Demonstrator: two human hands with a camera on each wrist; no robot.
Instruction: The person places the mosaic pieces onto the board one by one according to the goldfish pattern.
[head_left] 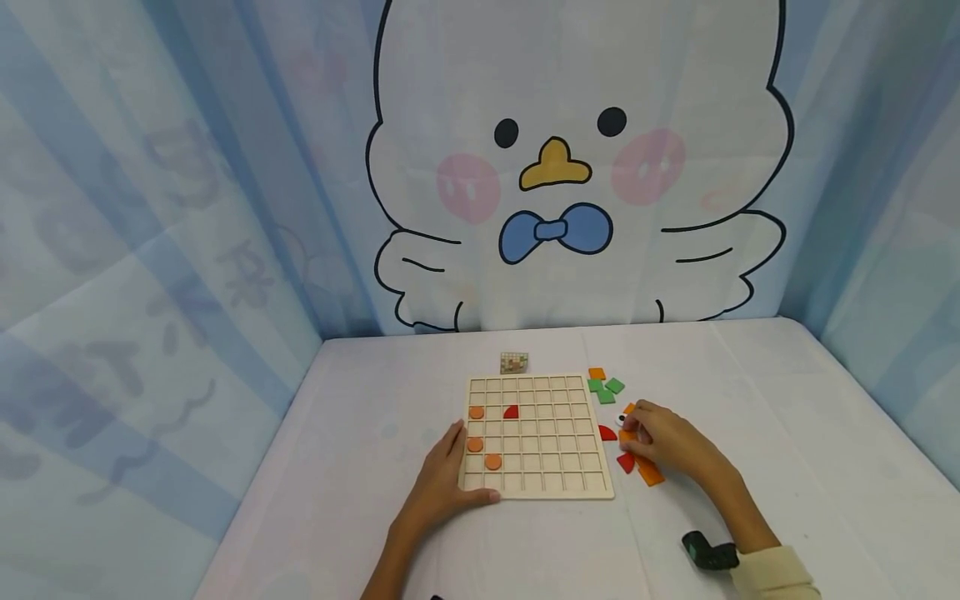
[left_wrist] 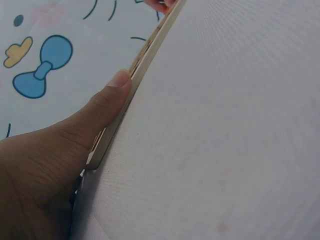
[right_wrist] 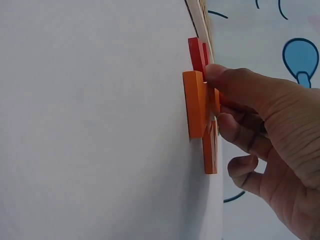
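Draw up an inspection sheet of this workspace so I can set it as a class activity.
Surface: white-covered table, with some faint creases.
Job's things: wooden grid board bearing three orange discs and one red quarter-round; loose orange pieces, green pieces and red pieces lie to its right.
Clutter: small patterned card beyond the board's far edge; its details are too small to read.
Hands: left hand holds the board's near left corner; right hand has its fingertips at the orange pieces, though whether it pinches one is unclear.
Cables: nothing seen.
Surroundings: pale blue curtain with a cartoon bird.
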